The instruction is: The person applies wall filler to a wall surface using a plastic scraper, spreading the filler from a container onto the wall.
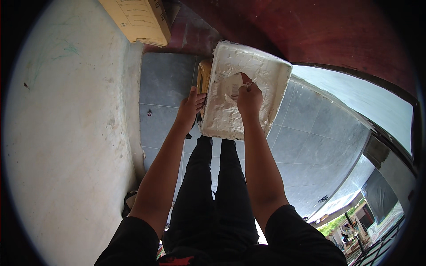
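Observation:
A white rectangular tray (273,104), coated with thick white paste, lies in front of my legs. My right hand (250,97) is closed over the tray's middle, gripping a scraper whose flat blade (232,87) is smeared white and rests in the paste. My fingers hide its handle. At the tray's left side is my left hand (194,105), thumb up and fingers stretched out against the edge. Just beyond that hand, a yellow-brown object (203,79) with a dark opening shows partly from under the tray.
A pale, stained wall (71,124) rises on the left. A cardboard box (137,20) stands at the far left, by a dark red surface (319,31). Grey floor tiles (306,128) surround the tray. A doorway to the outdoors (355,226) is at the lower right.

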